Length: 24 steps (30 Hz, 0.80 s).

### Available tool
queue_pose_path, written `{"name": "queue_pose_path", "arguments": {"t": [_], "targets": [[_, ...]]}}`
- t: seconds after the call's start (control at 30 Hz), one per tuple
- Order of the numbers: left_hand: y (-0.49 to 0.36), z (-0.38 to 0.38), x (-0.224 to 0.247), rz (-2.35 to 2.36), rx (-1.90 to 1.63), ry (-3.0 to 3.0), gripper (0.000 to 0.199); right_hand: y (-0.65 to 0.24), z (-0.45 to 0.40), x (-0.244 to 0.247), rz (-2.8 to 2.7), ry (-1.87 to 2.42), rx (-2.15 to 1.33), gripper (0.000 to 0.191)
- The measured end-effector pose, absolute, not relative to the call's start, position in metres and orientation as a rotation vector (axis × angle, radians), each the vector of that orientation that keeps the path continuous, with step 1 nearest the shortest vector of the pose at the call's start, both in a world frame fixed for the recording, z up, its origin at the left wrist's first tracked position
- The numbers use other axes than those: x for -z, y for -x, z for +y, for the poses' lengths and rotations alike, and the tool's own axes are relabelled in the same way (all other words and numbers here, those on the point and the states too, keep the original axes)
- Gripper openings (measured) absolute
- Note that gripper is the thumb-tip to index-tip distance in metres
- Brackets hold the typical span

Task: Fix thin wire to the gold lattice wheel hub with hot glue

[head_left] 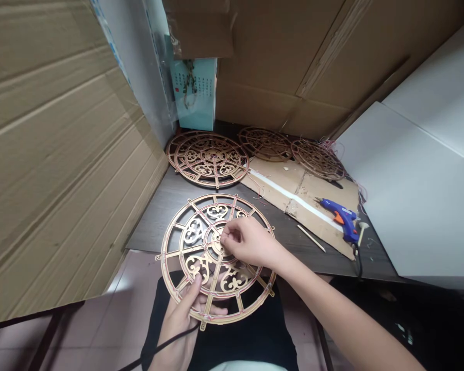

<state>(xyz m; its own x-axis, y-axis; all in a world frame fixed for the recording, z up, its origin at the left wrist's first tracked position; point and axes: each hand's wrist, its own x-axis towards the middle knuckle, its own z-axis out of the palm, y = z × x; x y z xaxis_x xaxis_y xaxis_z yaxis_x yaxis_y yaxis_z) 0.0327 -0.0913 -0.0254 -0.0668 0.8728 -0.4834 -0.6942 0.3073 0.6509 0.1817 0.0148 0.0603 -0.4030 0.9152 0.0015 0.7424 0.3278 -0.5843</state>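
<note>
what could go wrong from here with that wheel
The right hand bears on the centre of a thin fretwork wooden wheel while the left hand grips its lower edge, so the slim spokes might crack. A black cord lies across the left wrist and could snag. The glue gun sits near the table's edge on cardboard, with its cord hanging down, so a tug might pull it off.

Bright, fairly even indoor light, source not in view. Soft shadows only, a faint one under the right hand [247,241]. Glare patch on the floor tiles [118,283]. Wide-angle bowing at the edges, mostly the cardboard sheet [54,154]. Sharp overall, little blur.
</note>
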Motion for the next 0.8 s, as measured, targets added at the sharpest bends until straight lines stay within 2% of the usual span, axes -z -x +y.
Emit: {"name": "queue_pose_path", "arguments": {"t": [0.27, 0.43, 0.53, 0.7, 0.8], "targets": [[-0.032, -0.092, 0.023, 0.991, -1.316, -0.305, 0.042, -0.178, 0.011, -0.061, -2.279, 1.488, -0.571, 0.016], [-0.032, -0.09, 0.024, 0.989, -1.312, -0.259, 0.056, -0.182, 0.012, -0.064, -2.312, 1.474, -0.574, 0.014], [-0.031, -0.09, 0.027, 0.982, -1.295, -0.26, 0.057, -0.183, 0.011, -0.067, -2.32, 1.442, -0.558, 0.013], [-0.03, -0.091, 0.031, 0.986, -1.284, -0.268, 0.054, -0.181, 0.01, -0.068, -2.413, 1.21, -0.472, 0.004], [-0.03, -0.091, 0.034, 0.993, -1.272, -0.269, 0.057, -0.179, 0.012, -0.063, -2.521, 1.034, -0.377, 0.008]]}}
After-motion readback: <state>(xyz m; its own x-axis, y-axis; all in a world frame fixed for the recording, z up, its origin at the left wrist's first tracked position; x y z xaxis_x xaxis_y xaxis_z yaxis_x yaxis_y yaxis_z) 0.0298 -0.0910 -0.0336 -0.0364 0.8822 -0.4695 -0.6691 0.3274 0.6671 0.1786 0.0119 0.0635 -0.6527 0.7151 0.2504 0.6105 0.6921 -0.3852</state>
